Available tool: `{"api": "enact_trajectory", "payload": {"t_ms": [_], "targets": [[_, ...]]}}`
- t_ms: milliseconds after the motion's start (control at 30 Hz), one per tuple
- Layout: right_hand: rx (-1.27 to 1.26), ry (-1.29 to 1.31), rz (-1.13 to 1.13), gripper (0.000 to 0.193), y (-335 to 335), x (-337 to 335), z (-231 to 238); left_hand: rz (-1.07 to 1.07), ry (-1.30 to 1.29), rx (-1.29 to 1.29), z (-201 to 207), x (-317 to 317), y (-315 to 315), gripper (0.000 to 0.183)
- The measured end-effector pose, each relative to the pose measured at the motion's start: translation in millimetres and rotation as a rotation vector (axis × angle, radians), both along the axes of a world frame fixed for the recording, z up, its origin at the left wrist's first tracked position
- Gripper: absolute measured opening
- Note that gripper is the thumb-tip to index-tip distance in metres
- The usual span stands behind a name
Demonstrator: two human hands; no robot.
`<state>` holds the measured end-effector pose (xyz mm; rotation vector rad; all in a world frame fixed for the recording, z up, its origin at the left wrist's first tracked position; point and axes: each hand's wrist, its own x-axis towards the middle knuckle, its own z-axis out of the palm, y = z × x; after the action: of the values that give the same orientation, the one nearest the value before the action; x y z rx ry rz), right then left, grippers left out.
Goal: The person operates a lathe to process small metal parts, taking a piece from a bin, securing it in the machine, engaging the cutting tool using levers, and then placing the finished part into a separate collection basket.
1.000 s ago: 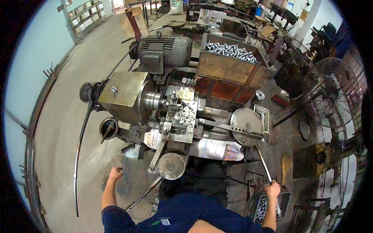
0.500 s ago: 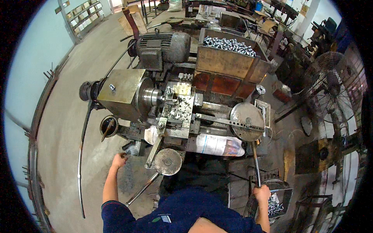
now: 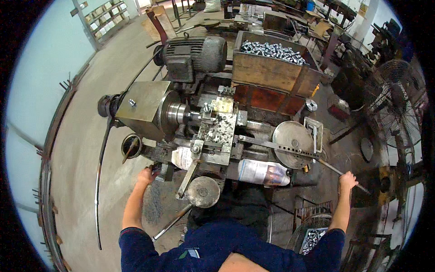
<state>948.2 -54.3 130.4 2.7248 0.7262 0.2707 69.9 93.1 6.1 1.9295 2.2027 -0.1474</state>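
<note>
I stand at an old metal lathe (image 3: 213,131) with a grey motor (image 3: 195,54) behind it. My right hand (image 3: 348,180) grips a long steel lever bar (image 3: 337,171) that runs up-left to a round metal disc (image 3: 293,138) on the machine's right end. My left hand (image 3: 147,174) is closed on a small handle at the machine's lower left front. A second round handwheel (image 3: 203,191) sits between my arms, near my chest. The tool slide (image 3: 219,131) in the middle is strewn with metal chips.
A wooden crate (image 3: 267,68) full of shiny metal parts stands behind the lathe. A basket of similar parts (image 3: 312,238) sits by my right elbow. A floor fan (image 3: 394,97) stands at the right. A long thin bar (image 3: 100,181) curves along the concrete floor at left.
My right hand has swung the lever bar outward to the right and risen. My left hand moved up and right to the handle at the lathe's front.
</note>
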Motion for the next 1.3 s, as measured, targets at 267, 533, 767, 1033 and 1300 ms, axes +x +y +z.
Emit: {"api": "enact_trajectory", "payload": {"t_ms": [267, 533, 767, 1033, 1300], "targets": [[0.018, -0.017, 0.022, 0.030, 16, 6, -5, 0.193, -0.060, 0.149, -54, 25, -17, 0.040], [0.260, -0.037, 0.243, 0.078, -8, -61, -19, 0.139, -0.060, 0.016, -45, 12, -12, 0.038], [0.751, 0.215, 0.955, 0.047, 62, -195, 61, 0.148, -0.542, -0.299, -8, -29, -17, 0.050], [0.653, 0.661, 1.867, 0.056, 188, -453, 170, 0.082, -0.296, 0.469, 196, -82, -17, 0.032], [0.048, 0.244, 1.785, 0.030, 254, -541, 125, 0.414, 0.156, 0.602, 156, -126, -95, 0.042]]}}
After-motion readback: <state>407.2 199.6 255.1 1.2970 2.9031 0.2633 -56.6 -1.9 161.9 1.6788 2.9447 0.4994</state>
